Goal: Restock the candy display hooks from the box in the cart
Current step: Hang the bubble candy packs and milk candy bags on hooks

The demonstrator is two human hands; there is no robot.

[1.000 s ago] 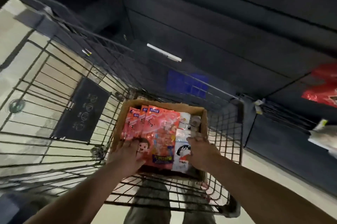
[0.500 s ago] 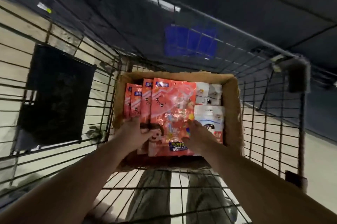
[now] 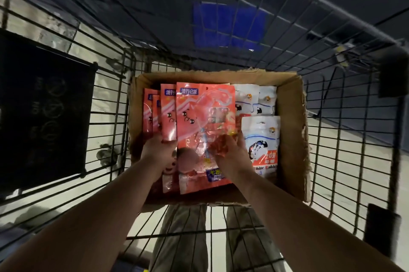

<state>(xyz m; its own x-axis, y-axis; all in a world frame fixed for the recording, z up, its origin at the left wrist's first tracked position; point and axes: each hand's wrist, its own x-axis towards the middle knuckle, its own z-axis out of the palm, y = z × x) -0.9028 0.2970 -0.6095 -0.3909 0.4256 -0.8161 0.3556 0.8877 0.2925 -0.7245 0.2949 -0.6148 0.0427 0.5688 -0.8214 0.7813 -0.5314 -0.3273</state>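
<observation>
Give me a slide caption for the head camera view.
Left hand and right hand grip red candy packs in cardboard box inside wire cart.

Print on the candy bags
The white bag (image 3: 261,145) shows "hite Rabbit" near its foot; the front red bag (image 3: 205,116) has a blue Chinese label starting 流行.

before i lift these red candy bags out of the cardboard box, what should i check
1. Left hand grip on the glossy red candy bags: holds the stack's left side, ok.
2. Right hand grip: lies on the stack's right edge; whether its fingers curl behind, cannot tell.
3. White candy bags left out of the grab: the right wrist overlaps the nearest one, cannot tell.
4. Brown cardboard box steady: sits flat in the black wire cart, ok.
5. Way up out of the box: top open, nothing over it, ok.
</observation>
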